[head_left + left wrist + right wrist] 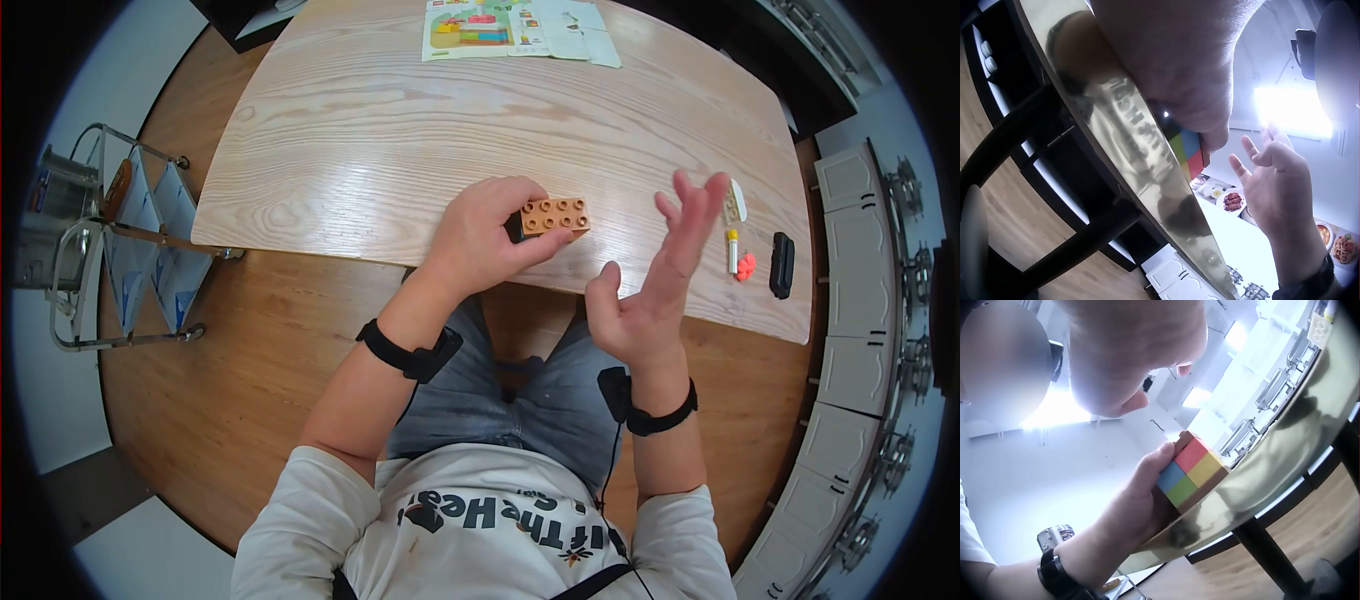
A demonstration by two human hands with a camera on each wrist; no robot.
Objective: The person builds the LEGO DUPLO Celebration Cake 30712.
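Note:
My left hand (pixel 485 232) grips a stack of toy building bricks (pixel 556 216) at the table's near edge, thumb along the near side. The top is a light brown brick with round studs facing up. From the right wrist view, the side of this stack shows red, yellow, blue and green bricks (pixel 1190 474) between brown layers. My right hand (pixel 655 285) is raised to the right of the stack, apart from it, with its fingers spread and nothing held. Its palm and loosely bent fingers also show in the left wrist view.
On the table's right side lie a white studded piece (pixel 737 203), a yellow-capped white tube (pixel 732 252), a coral-coloured piece (pixel 746 266) and a black case (pixel 782 265). A printed instruction sheet (pixel 520 32) lies at the far edge. A metal trolley (pixel 130 250) stands left.

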